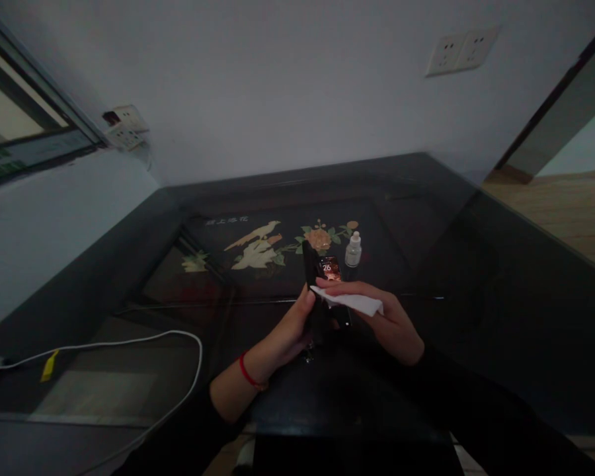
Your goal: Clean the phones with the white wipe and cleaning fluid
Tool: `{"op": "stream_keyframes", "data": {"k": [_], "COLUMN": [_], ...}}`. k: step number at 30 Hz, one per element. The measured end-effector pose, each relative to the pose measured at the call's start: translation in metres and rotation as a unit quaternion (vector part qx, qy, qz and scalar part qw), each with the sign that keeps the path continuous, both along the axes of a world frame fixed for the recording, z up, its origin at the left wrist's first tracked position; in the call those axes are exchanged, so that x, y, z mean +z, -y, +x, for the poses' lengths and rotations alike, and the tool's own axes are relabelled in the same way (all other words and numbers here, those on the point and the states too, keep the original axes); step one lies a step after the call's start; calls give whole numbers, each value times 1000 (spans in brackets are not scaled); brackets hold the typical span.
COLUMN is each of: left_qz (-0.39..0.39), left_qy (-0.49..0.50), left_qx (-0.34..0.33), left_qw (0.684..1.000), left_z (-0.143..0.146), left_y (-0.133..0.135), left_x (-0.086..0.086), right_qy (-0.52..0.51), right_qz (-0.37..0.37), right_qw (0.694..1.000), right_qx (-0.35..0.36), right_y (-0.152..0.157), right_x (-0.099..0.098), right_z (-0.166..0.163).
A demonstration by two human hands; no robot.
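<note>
My left hand (290, 330), with a red band at the wrist, is closed around the lower edge of a black phone (327, 271) whose screen is lit. My right hand (387, 317) holds a folded white cloth (350, 301) pressed against the phone's screen. Both hands hover over a dark glass-topped table (476, 284). A small clear bottle with a white cap (353, 250) stands upright just beyond the phone, apart from both hands.
A white cable (143, 340) with a yellow tag loops over the table's left side. Under the glass lies a bird and flower inlay (262, 248). Wall sockets (461, 51) sit on the far wall, others (123, 125) at the left corner.
</note>
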State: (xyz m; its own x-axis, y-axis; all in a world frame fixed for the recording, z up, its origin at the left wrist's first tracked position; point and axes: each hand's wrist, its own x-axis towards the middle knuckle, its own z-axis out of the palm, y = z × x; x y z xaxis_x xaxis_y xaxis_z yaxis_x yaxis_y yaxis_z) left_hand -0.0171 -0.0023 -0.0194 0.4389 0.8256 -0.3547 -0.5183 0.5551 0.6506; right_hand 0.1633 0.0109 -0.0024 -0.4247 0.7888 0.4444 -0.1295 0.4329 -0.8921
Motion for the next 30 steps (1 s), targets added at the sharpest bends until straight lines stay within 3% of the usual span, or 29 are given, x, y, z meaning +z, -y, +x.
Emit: {"op": "stream_keyframes", "data": {"k": [3, 7, 9, 14, 19, 25, 30], "left_qz": [-31, -53, -60, -35, -39, -38, -53], "left_qy": [40, 116, 129, 83, 59, 74, 65], "left_qx": [-74, -108, -105, -121, -87, -125, -107], "left_qw": [996, 986, 984, 989, 994, 989, 991], "left_z": [-3, 0, 2, 4, 5, 5, 8], "left_y": [2, 2, 4, 8, 10, 9, 8], "left_x": [-1, -3, -4, -3, -3, -7, -2], "right_qy": [8, 14, 50, 162, 208, 219, 225], "right_qz": [17, 66, 104, 222, 334, 328, 393], "right_qw": [999, 957, 937, 927, 900, 880, 873], "right_qx": [-50, -281, -331, -254, -190, -264, -182], "right_y": [-2, -10, -15, -18, -15, -17, -13], "right_x": [0, 2, 3, 0, -3, -5, -5], "right_z": [3, 12, 17, 20, 15, 17, 10]}}
